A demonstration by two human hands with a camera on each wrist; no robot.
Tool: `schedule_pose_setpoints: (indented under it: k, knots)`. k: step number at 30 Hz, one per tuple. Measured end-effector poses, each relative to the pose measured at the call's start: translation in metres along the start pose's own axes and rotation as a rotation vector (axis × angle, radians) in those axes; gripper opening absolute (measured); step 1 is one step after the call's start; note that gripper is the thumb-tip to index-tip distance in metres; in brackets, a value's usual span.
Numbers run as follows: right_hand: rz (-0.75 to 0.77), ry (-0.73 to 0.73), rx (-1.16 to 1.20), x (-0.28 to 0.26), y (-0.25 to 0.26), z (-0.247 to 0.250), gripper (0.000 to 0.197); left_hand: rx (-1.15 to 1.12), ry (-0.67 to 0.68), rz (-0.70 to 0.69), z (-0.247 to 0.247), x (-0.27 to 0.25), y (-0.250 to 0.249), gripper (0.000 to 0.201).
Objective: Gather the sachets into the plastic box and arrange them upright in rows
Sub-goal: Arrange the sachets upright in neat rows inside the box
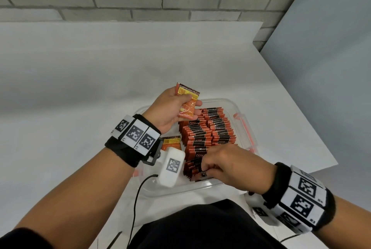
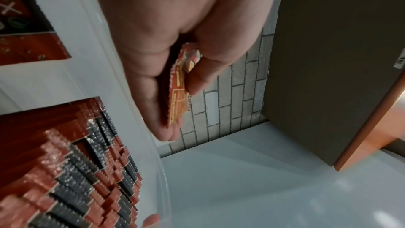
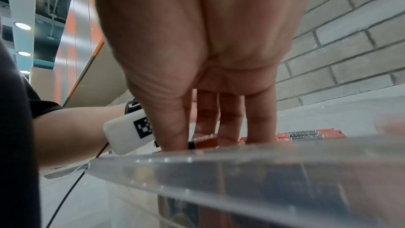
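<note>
Pretty far along, I'd say. The plastic box [image 1: 239, 106] already holds two long rows of sachets [image 1: 208, 130] standing on edge, running from its near wall to its far wall. Left to do: a small stack of sachets [image 1: 187, 102] pinched in the left hand [image 1: 170, 108] above the box's far left corner, long axis pointing away and a bit up, plus one loose sachet [image 1: 171, 142] lying flat on the box floor left of the rows. The right hand [image 1: 230, 166] has fingers curled into the near end of the rows, pinching a few tops.
</note>
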State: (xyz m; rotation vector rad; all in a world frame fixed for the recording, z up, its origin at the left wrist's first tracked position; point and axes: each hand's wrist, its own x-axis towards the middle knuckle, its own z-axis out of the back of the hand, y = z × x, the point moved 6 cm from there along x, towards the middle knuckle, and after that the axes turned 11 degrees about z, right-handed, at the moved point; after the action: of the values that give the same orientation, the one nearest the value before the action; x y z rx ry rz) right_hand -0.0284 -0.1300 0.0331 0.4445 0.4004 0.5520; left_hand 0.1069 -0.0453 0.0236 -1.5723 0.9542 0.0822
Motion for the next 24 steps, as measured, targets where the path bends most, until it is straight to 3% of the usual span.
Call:
schedule_pose_setpoints:
  k: [8, 20, 22, 24]
  knots:
    - [-0.042, 0.068, -0.107, 0.012, -0.005, -0.005, 0.007, 0.022, 0.011, 0.008, 0.000, 0.001, 0.002, 0.011]
    - [-0.081, 0.079, 0.031, 0.013, -0.022, -0.003, 0.011, 0.070, 0.032, 0.026, -0.003, -0.001, 0.004, 0.009]
    - [-0.095, 0.098, 0.081, 0.010, -0.024, -0.001, 0.012, 0.070, 0.037, 0.032, -0.005, -0.001, 0.005, 0.016]
    - [-0.120, 0.022, 0.170, 0.006, -0.027, 0.006, 0.016, 0.061, 0.040, 0.033, -0.005, 0.000, 0.006, 0.029]
